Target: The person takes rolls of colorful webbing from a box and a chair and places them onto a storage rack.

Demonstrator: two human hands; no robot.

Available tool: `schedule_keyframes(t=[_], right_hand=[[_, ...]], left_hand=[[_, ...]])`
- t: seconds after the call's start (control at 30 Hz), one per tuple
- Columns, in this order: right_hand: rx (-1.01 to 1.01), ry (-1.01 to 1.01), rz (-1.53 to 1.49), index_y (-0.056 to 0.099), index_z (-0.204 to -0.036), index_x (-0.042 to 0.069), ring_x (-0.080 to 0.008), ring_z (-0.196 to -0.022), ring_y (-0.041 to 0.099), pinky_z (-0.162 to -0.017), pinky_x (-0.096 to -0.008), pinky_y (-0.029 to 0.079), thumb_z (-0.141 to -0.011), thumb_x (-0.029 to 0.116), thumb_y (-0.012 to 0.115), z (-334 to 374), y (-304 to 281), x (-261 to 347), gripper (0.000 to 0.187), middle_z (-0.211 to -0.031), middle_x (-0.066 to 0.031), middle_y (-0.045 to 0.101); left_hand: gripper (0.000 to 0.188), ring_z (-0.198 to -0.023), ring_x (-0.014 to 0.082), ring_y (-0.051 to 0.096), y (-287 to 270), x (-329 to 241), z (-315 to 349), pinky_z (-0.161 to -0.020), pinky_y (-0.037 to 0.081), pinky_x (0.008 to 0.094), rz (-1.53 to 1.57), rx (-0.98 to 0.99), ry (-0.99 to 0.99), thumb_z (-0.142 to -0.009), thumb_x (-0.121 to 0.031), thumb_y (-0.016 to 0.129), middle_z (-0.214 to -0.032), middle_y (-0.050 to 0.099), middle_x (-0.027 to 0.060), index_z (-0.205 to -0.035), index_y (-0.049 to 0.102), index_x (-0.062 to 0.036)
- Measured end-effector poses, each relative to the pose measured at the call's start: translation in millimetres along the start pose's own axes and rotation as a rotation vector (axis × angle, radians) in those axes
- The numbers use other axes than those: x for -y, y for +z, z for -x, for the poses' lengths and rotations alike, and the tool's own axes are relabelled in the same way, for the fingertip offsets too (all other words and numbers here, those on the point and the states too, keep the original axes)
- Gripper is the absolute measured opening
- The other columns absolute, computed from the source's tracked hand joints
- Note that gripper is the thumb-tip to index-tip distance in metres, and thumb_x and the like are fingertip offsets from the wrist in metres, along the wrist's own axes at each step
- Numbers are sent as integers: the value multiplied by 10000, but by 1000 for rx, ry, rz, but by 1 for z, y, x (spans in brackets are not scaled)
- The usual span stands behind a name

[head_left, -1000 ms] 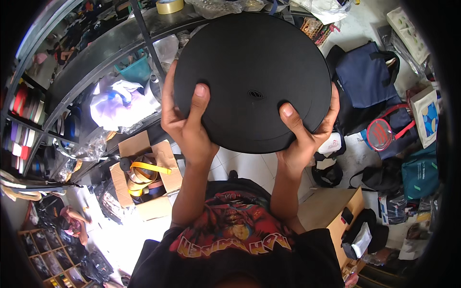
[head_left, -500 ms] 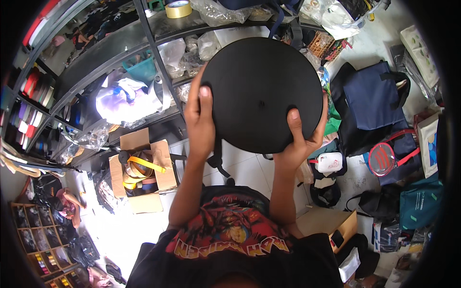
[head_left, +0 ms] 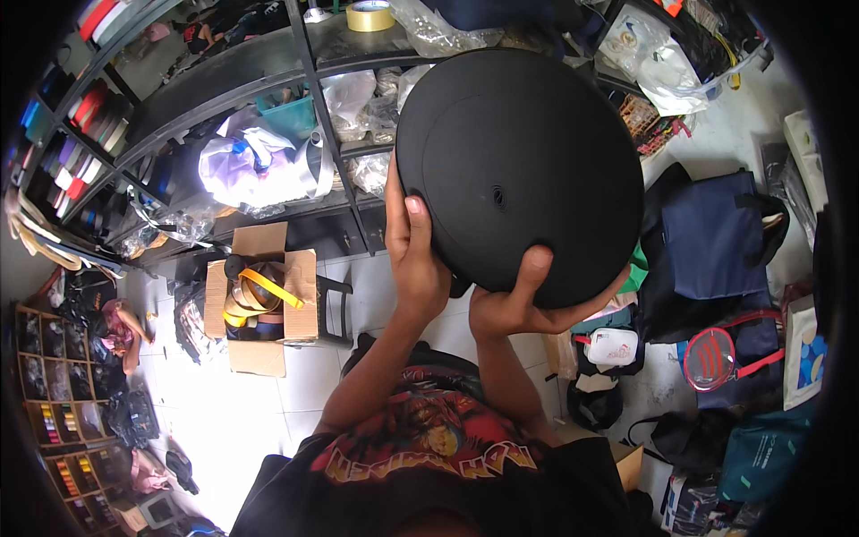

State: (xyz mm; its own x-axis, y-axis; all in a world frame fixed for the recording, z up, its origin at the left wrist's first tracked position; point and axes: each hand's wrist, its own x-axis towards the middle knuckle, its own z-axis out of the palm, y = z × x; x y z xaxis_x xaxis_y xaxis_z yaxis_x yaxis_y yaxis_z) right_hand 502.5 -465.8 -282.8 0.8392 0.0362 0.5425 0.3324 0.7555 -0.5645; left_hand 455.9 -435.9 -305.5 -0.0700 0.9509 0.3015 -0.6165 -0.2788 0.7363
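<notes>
A big round roll of black webbing [head_left: 528,170] is held up in front of me, its flat face toward me. Faint rings run around a small hole at its centre. My left hand [head_left: 419,264] grips the lower left edge, thumb on the face and fingers along the rim. At the bottom edge my right hand [head_left: 519,309] is closed on the roll, its thumb pressed to the face and its fingers stretched beneath toward the right. The roll hides part of those fingers.
Ahead, black shelves [head_left: 215,80] hold plastic bags, a tape roll [head_left: 369,15] and a teal basket [head_left: 286,114]. Rolls of coloured ribbon fill the left racks. An open cardboard box [head_left: 259,353] stands at left. Bags, including a navy one [head_left: 711,237], lie at right.
Both hands and the roll have shifted right in the picture. The roll looks larger and more tilted, and my right hand has turned further under its bottom edge.
</notes>
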Motion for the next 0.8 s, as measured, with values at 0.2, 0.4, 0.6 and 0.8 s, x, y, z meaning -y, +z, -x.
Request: schedule_keyframes(t=[0.2,0.4,0.6,0.8], right_hand=[[557,115,-46,192,-1378,-83,-345,-1233,426,-1029,-425,348,-794,272,617,-26,-10,-14,805,-1367,-249,347],[508,-15,72,326,-1396,-59,-303,-1211,470,-1032,-407,365,-843,215,615,-54,15,-16,681,-1362,-236,404],[163,-60,-90,225,-1410,-75,-336,-1216,477,-993,-432,432,-888,219,568,-5,49,-10,690,-1355,-259,402],[483,-22,95,252,-1413,-55,-307,-1250,422,-1016,-433,372,-766,236,701,1,39,-18,840,-1397,-232,356]], left_hand=[[628,-1164,233,513,-45,-25,-55,-962,449,379,43,90,155,-942,-262,568,-1314,478,151,-1435,277,-3],[541,-1163,206,506,-13,-64,-60,-986,412,331,28,44,138,-979,-290,491,-1304,487,146,-1401,337,11],[506,-1121,171,502,-23,-31,-59,-959,405,297,-9,-11,133,-1021,-307,384,-1279,497,142,-1399,331,25],[519,-1161,184,490,-61,-35,-74,-983,390,306,-111,-11,90,-1016,-319,394,-1308,491,145,-1402,344,25]])
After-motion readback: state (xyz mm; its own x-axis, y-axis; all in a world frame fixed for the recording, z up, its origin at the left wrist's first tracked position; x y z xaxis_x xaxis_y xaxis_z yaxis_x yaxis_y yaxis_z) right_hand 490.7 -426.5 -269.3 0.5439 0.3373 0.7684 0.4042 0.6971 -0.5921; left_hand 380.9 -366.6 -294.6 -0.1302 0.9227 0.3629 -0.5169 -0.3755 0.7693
